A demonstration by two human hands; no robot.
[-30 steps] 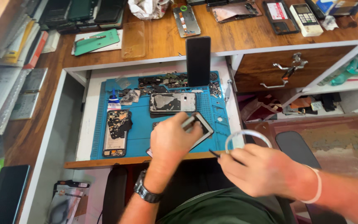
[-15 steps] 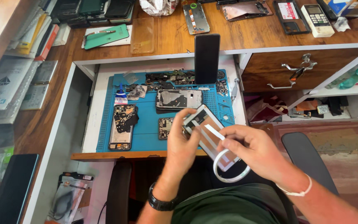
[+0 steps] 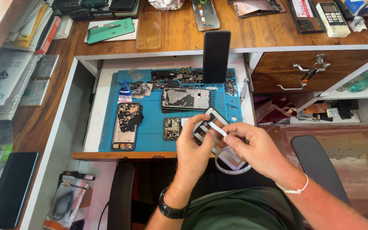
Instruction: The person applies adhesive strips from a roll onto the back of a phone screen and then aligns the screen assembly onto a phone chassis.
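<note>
You hold the phone back panel [image 3: 209,127] tilted above the front edge of the pulled-out drawer, your left hand [image 3: 194,147] clamped on its near side; your right hand [image 3: 254,147] is pinched shut on a white tape strip [image 3: 217,127] laid across the panel, with the tape roll [image 3: 233,164] hanging just below. The strip could wrinkle or land crooked if your fingers pull unevenly; the panel could slip toward your lap, since nothing supports it. Just beyond lie opened phones [image 3: 126,125] and loose parts on the blue mat [image 3: 154,123], and an upright dark phone [image 3: 216,55] leans at the back; open room is toward you, over the chair [image 3: 316,166].
</note>
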